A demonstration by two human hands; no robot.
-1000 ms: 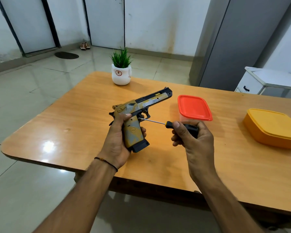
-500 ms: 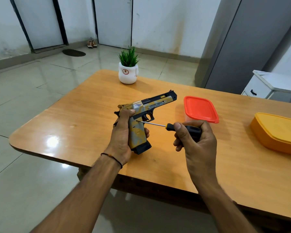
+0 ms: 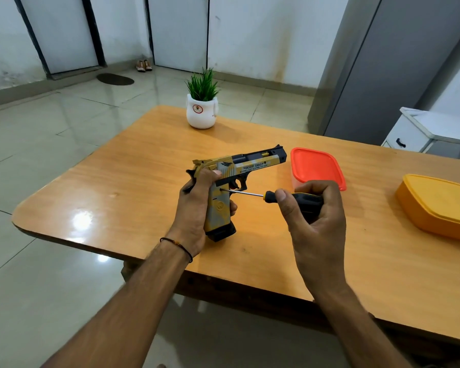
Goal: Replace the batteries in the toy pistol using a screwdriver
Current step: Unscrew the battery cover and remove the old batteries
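Head view:
- The toy pistol (image 3: pixel 239 168), yellow and grey with a dark slide, is held up above the middle of the wooden worktop (image 3: pixel 133 181), with its barrel pointing right and away and its grip hanging down.
- The left hand (image 3: pixel 194 205) is wrapped round the pistol's grip from the left. Its fingers (image 3: pixel 233 207) curl round the far side and the thumb lies up by the rear of the slide.
- A thin dark thread bracelet (image 3: pixel 178 244) sits on the left wrist.
- The right hand (image 3: pixel 316 221) grips the black-and-yellow handle of the screwdriver (image 3: pixel 298 199), with the fingers closed round it and the thumb laid along the front of the handle.
- The screwdriver's metal shaft runs nearly level to the left, and its tip meets the side of the grip just below the trigger guard.
- A clear container with a red lid (image 3: pixel 316 166) stands on the worktop just behind the right hand.
- A yellow lidded box (image 3: pixel 441 203) sits further right on the worktop, well apart from the hands.
- A white pot with a green plant (image 3: pixel 201 115) stands near the worktop's far edge.
- Beyond the worktop on the right are a white cabinet (image 3: pixel 422 131) and a tall grey unit (image 3: pixel 383 62).
- A pair of shoes (image 3: pixel 144 65) and a dark mat (image 3: pixel 114 79) lie on the tiled floor by the far doors.
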